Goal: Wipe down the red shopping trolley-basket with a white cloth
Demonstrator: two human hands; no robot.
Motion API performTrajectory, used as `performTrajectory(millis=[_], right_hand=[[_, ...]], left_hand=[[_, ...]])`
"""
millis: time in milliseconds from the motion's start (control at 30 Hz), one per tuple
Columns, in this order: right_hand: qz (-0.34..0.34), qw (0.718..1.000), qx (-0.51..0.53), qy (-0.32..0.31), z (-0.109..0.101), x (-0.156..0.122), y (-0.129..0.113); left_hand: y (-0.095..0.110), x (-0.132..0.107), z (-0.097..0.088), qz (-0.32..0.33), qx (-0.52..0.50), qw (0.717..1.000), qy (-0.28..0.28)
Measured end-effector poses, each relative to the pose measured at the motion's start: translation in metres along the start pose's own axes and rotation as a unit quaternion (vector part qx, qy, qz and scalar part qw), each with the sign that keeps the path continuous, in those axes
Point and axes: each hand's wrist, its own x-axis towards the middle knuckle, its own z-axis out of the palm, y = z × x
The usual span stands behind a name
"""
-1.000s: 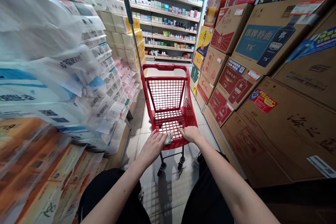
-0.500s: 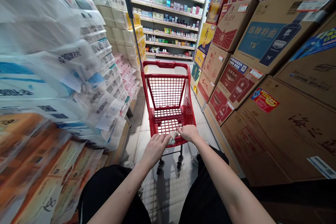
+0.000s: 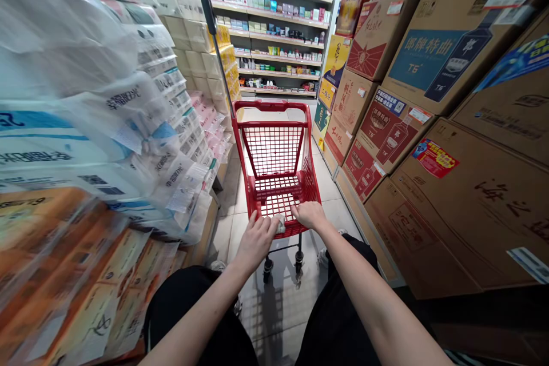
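A small red plastic shopping cart with grid sides and caster wheels stands right in front of me. Over the left part of its near edge curls my left hand, its fingertips at the basket. My right hand is closed around the right part of the same edge. Between the two hands a small crumpled whitish thing lies against the bar; what it is I cannot make out. The basket floor shows through its grid. A thin dark pole rises from the cart's far left corner.
Wrapped tissue packs are piled high on the left, above orange packs. Printed cartons form a wall on the right. Shelves of small goods cross the aisle's far end. Pale tiled floor runs between the stacks.
Packs and cartons beside the aisle have shifted slightly in view. A finger of my left hand now lifts a little off the cart's edge. Both hands stay at the cart.
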Motion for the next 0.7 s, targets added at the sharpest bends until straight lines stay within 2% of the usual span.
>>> performTrajectory(millis=[133, 233, 300, 433, 533, 700], right_hand=[[-0.005, 1.000, -0.005, 0.007, 0.002, -0.002, 0.002], [-0.010, 1.000, -0.007, 0.010, 0.003, -0.003, 0.005], [-0.010, 1.000, -0.008, 0.016, 0.005, -0.004, 0.006], [-0.014, 1.000, -0.007, 0.026, 0.007, -0.003, 0.005], [-0.015, 1.000, -0.001, 0.026, 0.008, -0.002, 0.004], [-0.011, 1.000, 0.002, 0.019, 0.007, -0.001, 0.004]], left_hand=[[0.035, 0.007, 0.020, -0.011, -0.007, 1.000, 0.022], [0.041, 0.007, 0.025, -0.006, -0.024, 0.999, 0.032], [0.036, 0.005, 0.020, 0.001, -0.034, 0.999, 0.028], [0.012, 0.002, 0.005, -0.015, -0.032, 0.999, 0.009], [-0.005, -0.001, -0.003, -0.019, -0.022, 0.999, 0.021], [-0.009, -0.008, 0.002, 0.008, -0.041, 0.998, 0.045]])
